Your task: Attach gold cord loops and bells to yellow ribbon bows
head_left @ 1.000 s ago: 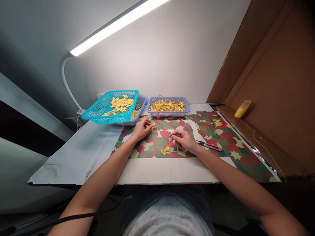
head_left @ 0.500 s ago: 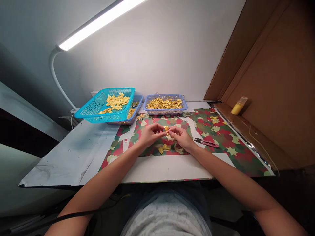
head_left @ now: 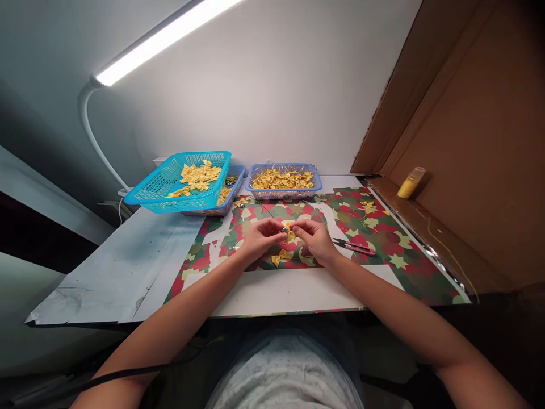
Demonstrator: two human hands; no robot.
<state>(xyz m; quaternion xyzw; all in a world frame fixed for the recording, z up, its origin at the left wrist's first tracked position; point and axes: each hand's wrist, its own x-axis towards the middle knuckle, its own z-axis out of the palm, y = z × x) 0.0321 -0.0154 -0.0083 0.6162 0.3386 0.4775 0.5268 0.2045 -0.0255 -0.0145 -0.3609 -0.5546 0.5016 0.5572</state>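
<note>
Over the middle of the patterned sheet, my two hands meet around a yellow ribbon bow (head_left: 289, 228). My left hand (head_left: 260, 238) is closed in a pinch on a small silver bell (head_left: 285, 230) at the bow's left side. The fingertips of my right hand (head_left: 315, 237) pinch the bow's right side. Just below them, another yellow bow (head_left: 279, 258) lies on the sheet, with a thin cord running right from it. Beside my right hand are thread snips (head_left: 354, 246) with pinkish handles.
At the back left, a turquoise basket (head_left: 170, 200) of yellow bows rests tilted on a blue-purple basket (head_left: 236, 190). Another basket (head_left: 281, 196) holds gold corded bows. A yellow-filled bottle (head_left: 410, 183) stands right, by cardboard. A lamp (head_left: 162, 45) shines overhead.
My fingers have shifted slightly on the bow, and more of it and the bell now shows between them. The whole view has moved a little; the baskets and snips stay put.
</note>
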